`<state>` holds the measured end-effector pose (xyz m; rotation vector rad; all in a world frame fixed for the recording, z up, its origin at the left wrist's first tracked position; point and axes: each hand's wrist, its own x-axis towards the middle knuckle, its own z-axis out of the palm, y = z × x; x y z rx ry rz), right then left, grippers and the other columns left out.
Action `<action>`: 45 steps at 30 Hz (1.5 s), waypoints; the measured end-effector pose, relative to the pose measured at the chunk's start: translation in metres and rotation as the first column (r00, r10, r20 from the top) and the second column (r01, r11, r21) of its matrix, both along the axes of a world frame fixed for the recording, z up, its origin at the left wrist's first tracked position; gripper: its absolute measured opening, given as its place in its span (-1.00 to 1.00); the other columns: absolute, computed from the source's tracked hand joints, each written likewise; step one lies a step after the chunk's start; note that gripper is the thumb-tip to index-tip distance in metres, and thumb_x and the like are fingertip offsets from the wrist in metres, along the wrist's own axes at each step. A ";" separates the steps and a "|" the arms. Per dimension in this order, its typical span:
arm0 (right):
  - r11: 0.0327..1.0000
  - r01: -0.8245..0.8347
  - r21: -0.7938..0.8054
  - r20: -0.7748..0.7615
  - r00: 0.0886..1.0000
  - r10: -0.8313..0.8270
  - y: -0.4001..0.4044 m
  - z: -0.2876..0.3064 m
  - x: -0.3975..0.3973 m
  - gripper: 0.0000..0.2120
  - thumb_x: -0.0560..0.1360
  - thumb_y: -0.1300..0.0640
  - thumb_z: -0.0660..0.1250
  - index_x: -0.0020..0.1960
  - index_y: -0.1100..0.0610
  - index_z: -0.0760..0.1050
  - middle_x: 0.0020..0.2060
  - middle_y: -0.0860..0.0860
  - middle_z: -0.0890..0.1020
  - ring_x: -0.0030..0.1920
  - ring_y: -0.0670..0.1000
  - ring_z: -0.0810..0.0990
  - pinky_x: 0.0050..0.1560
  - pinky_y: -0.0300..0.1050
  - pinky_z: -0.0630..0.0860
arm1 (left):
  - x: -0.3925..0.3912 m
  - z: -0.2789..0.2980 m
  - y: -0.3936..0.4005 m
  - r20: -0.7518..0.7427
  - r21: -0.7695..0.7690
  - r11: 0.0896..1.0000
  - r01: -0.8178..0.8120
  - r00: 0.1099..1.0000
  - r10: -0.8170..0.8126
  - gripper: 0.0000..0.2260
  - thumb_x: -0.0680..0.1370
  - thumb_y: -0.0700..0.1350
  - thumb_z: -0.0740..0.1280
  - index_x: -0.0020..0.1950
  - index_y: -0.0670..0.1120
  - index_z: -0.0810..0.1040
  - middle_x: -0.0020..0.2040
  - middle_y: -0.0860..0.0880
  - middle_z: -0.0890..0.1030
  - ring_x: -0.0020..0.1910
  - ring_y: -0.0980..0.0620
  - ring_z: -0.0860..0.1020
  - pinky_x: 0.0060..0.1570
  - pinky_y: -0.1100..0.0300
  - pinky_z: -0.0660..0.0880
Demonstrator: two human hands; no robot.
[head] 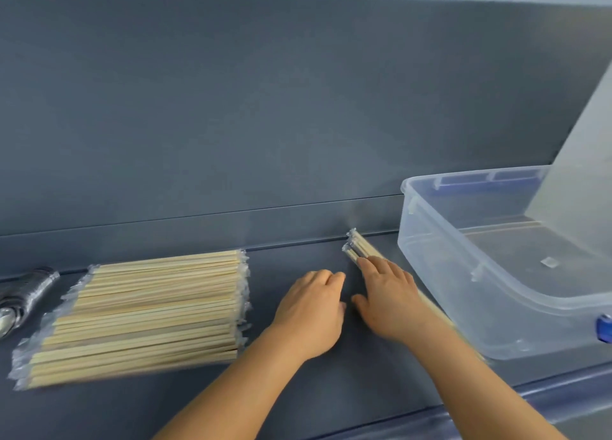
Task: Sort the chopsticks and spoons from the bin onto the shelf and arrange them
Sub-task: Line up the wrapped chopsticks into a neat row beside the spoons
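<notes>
Here, pale plastic-sleeved chopsticks (359, 248) under the right hand's (390, 299) flat, loosely spread fingers (374, 265)

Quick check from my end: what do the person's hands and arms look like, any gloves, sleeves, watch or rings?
Both are bare. The left hand and right hand wear no gloves, and no rings show. The forearms are uncovered to the frame's edge, with no sleeves, watch or bands in view.

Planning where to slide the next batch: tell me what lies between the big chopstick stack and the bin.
In the head view, between the chopstick stack and bin: left hand, right hand pressing a few wrapped chopsticks, otherwise bare shelf.
</notes>
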<state>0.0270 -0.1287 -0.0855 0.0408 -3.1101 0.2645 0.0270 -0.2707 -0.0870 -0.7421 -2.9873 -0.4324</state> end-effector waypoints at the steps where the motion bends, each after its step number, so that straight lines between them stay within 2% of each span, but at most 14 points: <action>1: 1.000 0.024 0.005 0.015 1.000 -0.024 0.005 -0.002 -0.001 -0.40 0.52 -0.06 0.20 0.48 0.06 0.09 0.41 -0.02 0.25 0.43 0.11 0.20 0.39 0.00 0.18 | -0.001 -0.001 0.005 0.008 -0.004 1.000 -0.001 1.000 0.001 -0.62 0.64 -0.05 0.12 0.45 -0.09 0.25 0.41 -0.02 0.33 0.40 -0.02 0.26 0.38 0.12 0.23; 5: 0.990 0.134 -0.039 0.117 0.985 -0.129 0.020 -0.008 -0.004 -0.47 0.52 -0.09 0.17 0.41 0.03 0.09 0.32 0.03 0.29 0.34 0.19 0.28 0.29 0.11 0.30 | -0.003 -0.008 0.021 0.049 -0.026 1.000 -0.010 0.999 0.011 -0.58 0.64 -0.05 0.11 0.49 -0.07 0.19 0.43 -0.01 0.31 0.41 -0.01 0.25 0.38 0.13 0.23; 13: 0.992 0.106 -0.063 0.096 0.990 -0.099 0.011 0.001 -0.009 -0.72 0.54 0.19 0.21 0.21 0.20 0.26 0.13 0.12 0.47 0.10 0.13 0.51 -0.02 -0.14 0.39 | -0.007 -0.012 0.024 0.127 0.078 0.994 -0.074 0.990 0.063 -0.56 0.65 -0.05 0.11 0.51 -0.08 0.17 0.45 0.03 0.27 0.44 0.04 0.19 0.37 0.15 0.24; 16: 0.988 0.101 -0.116 0.111 0.990 -0.089 0.000 0.001 -0.012 -0.75 0.52 0.16 0.26 0.15 0.21 0.32 0.08 0.11 0.53 0.04 0.12 0.57 -0.14 -0.17 0.38 | -0.007 -0.009 0.022 0.196 0.162 0.982 -0.093 0.979 0.060 -0.62 0.64 -0.07 0.12 0.46 -0.06 0.26 0.39 0.01 0.35 0.39 0.02 0.27 0.32 0.17 0.27; 18: 0.971 0.099 -0.215 0.112 0.991 -0.076 -0.002 0.002 -0.014 -0.80 0.51 0.13 0.27 0.09 0.19 0.37 0.00 0.09 0.57 -0.02 0.09 0.58 -0.18 -0.17 0.41 | -0.009 -0.006 0.019 0.267 0.287 0.950 -0.127 0.962 0.048 -0.70 0.63 -0.07 0.12 0.36 -0.03 0.35 0.27 0.00 0.47 0.26 0.01 0.41 0.26 0.10 0.39; 20: 0.917 0.080 -0.391 0.062 0.996 -0.060 -0.003 0.005 -0.015 -0.84 0.50 0.08 0.28 0.01 0.15 0.41 -0.13 0.04 0.59 -0.16 0.04 0.58 -0.25 -0.19 0.43 | -0.010 0.002 0.014 0.295 0.445 0.875 -0.190 0.954 0.058 -0.71 0.63 -0.02 0.11 0.35 -0.01 0.34 0.16 0.06 0.55 0.11 0.08 0.51 0.15 0.12 0.45; 21: 0.887 0.053 -0.459 0.023 0.999 -0.048 -0.004 0.009 -0.014 -0.85 0.49 0.07 0.29 -0.04 0.14 0.43 -0.20 0.02 0.58 -0.24 0.00 0.55 -0.31 -0.20 0.42 | -0.011 0.008 0.011 0.304 0.532 0.816 -0.226 0.950 0.066 -0.71 0.63 0.00 0.12 0.35 0.00 0.33 0.08 0.13 0.57 0.05 0.17 0.53 0.08 0.23 0.46; 24: 0.810 -0.071 -0.583 -0.088 0.996 0.024 -0.011 0.028 -0.013 -0.93 0.49 0.11 0.28 -0.06 0.10 0.48 -0.30 -0.02 0.58 -0.34 -0.06 0.50 -0.38 -0.24 0.40 | -0.013 0.037 0.007 0.354 0.791 0.534 -0.298 0.935 -0.002 -0.79 0.61 -0.06 0.23 0.23 0.08 0.33 -0.08 0.25 0.56 -0.17 0.45 0.53 -0.21 0.55 0.41; 26: 0.738 -0.185 -0.649 -0.164 0.981 0.101 -0.020 0.044 -0.009 -0.90 0.48 0.17 0.26 -0.04 0.02 0.50 -0.30 -0.02 0.60 -0.31 -0.06 0.53 -0.31 -0.19 0.46 | -0.016 0.056 0.006 0.336 0.880 0.372 -0.296 0.941 -0.044 -0.80 0.56 -0.10 0.32 0.16 -0.02 0.43 -0.06 0.15 0.62 -0.15 0.36 0.59 -0.14 0.43 0.48; 29: 0.597 -0.306 -0.742 -0.251 0.952 0.175 -0.031 0.065 0.000 -0.82 0.49 0.23 0.26 -0.06 -0.05 0.49 -0.34 -0.02 0.58 -0.34 -0.13 0.49 -0.29 -0.22 0.46 | -0.016 0.082 0.000 0.268 0.926 0.295 -0.236 0.961 -0.071 -0.84 0.50 -0.14 0.40 0.04 -0.09 0.51 -0.12 -0.04 0.65 -0.14 0.06 0.65 -0.09 0.13 0.56; 33: 0.439 -0.334 -0.834 -0.287 0.942 0.172 -0.039 0.073 0.006 -0.89 0.51 0.20 0.32 -0.04 0.02 0.53 -0.27 -0.04 0.65 -0.22 -0.08 0.61 -0.17 -0.20 0.55 | -0.011 0.103 -0.006 0.153 0.943 0.318 -0.096 0.975 -0.161 -0.87 0.47 -0.18 0.44 -0.04 -0.07 0.52 -0.21 -0.02 0.59 -0.18 0.03 0.59 -0.05 0.04 0.57; 36: 0.368 -0.304 -0.879 -0.256 0.951 0.173 -0.041 0.067 0.009 -0.93 0.48 0.22 0.37 -0.17 0.09 0.54 -0.36 -0.05 0.61 -0.29 -0.14 0.57 -0.25 -0.29 0.51 | -0.006 0.104 -0.007 0.137 0.941 0.331 -0.072 0.974 -0.180 -0.85 0.46 -0.19 0.46 -0.06 -0.05 0.51 -0.22 0.01 0.55 -0.18 0.05 0.56 -0.05 0.09 0.55; 42: 0.366 -0.263 -0.893 -0.187 0.955 0.229 -0.044 0.054 0.010 -0.82 0.47 0.28 0.36 -0.30 0.14 0.55 -0.43 -0.10 0.60 -0.34 -0.19 0.56 -0.27 -0.37 0.44 | 0.000 0.101 -0.011 0.195 0.924 0.369 -0.099 0.953 -0.233 -0.88 0.46 -0.24 0.45 -0.08 -0.11 0.55 -0.26 -0.04 0.62 -0.23 0.06 0.62 -0.15 0.21 0.57; 45: 0.356 -0.281 -0.891 -0.194 0.945 0.262 -0.044 0.051 0.009 -0.91 0.48 0.23 0.38 -0.18 0.21 0.61 -0.28 0.02 0.69 -0.18 -0.07 0.66 -0.13 -0.27 0.55 | 0.003 0.104 -0.011 0.207 0.933 0.338 -0.121 0.951 -0.231 -0.88 0.47 -0.23 0.43 -0.11 -0.19 0.50 -0.28 -0.12 0.62 -0.33 0.07 0.62 -0.27 0.20 0.60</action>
